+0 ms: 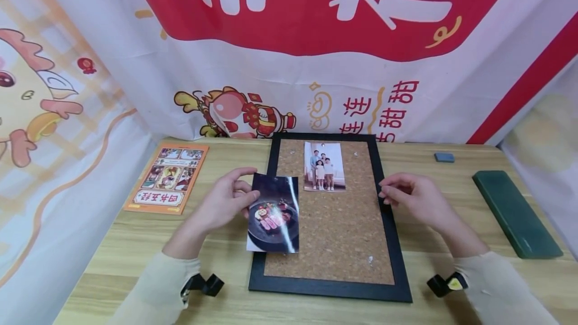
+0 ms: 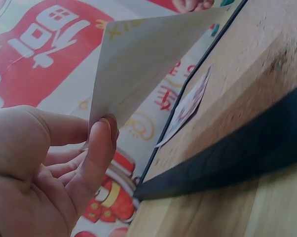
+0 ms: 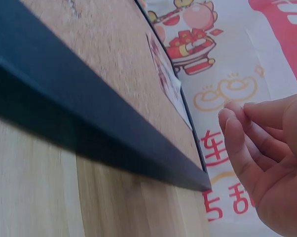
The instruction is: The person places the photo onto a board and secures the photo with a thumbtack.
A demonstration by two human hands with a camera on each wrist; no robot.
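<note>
Positioning the food photo (image 1: 273, 214) above the left side of the corkboard (image 1: 343, 234) appears the step in hand. Left hand (image 1: 227, 202) pinches its edge; right hand (image 1: 417, 198) has fingertips together, any item between them indiscernible. Next move likely calls for pressing it flat within the black frame (image 1: 329, 289), below the family photo (image 1: 324, 167).

- Head view: above the counter (image 1: 230, 250), facing forward and down; farthest off; takes in the board (image 1: 343, 245), left grip (image 1: 228, 199) and right grip (image 1: 413, 199).
- Left wrist view: close by the left grip, low, rolled; faces across the board toward the cloth (image 1: 451, 99).
- Right wrist view: close by the right grip, low, rolled; faces the cloth.
- Common to both wrist views: board, counter, family photo (image 1: 324, 167), cloth.
</note>
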